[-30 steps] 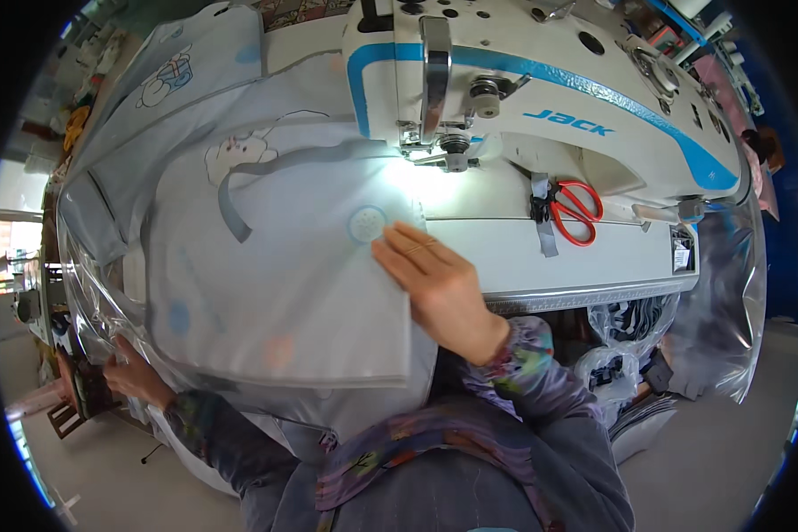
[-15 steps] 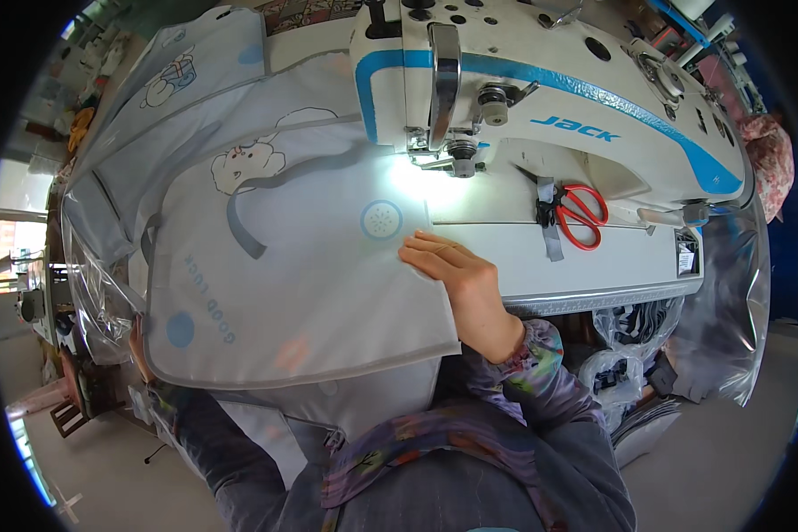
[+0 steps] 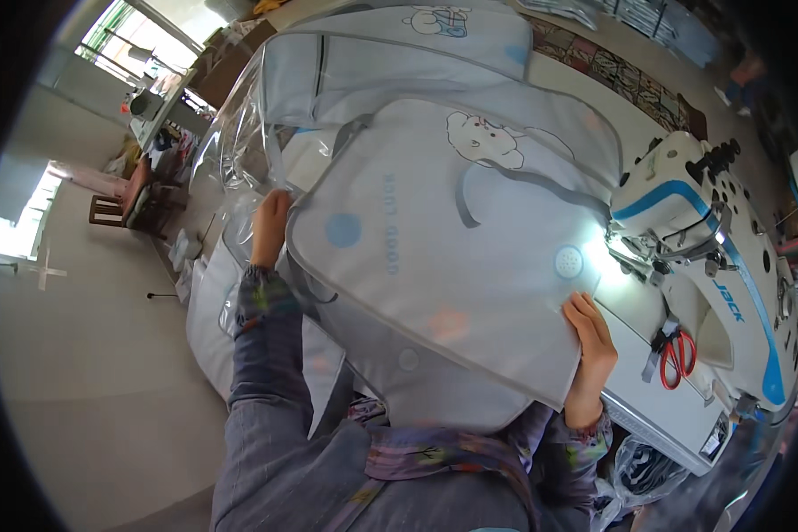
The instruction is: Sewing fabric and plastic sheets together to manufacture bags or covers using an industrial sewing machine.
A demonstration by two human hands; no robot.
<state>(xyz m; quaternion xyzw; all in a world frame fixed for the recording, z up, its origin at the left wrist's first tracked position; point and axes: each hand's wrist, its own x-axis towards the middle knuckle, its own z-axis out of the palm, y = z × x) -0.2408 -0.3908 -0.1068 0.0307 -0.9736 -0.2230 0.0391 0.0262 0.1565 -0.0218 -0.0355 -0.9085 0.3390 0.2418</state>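
A large light-grey fabric panel (image 3: 496,284), printed with a cartoon animal, dots and lettering, lies spread before me; its right side reaches the lit needle area of a white and blue sewing machine (image 3: 683,191). A grey strap (image 3: 541,177) crosses it toward the needle. My right hand (image 3: 592,350) grips the panel's near right edge, fingers on top and thumb hidden below. At the left edge, beside clear plastic, my left hand (image 3: 270,229) is closed; what lies in its fingers is hidden. More grey fabric (image 3: 417,372) hangs under the panel toward my lap.
Red-handled scissors (image 3: 678,359) lie on the machine bed by a grey strip. Further printed grey fabric (image 3: 434,58) is piled behind the panel. Clear plastic sheeting (image 3: 239,142) hangs at left, with a wooden chair (image 3: 129,199) beyond. A plastic bag (image 3: 643,470) sits below the machine table.
My view has swung left, so the machine now appears farther right. My left hand, mostly hidden before, is in plain sight at the panel's left edge. The right hand still holds its edge.
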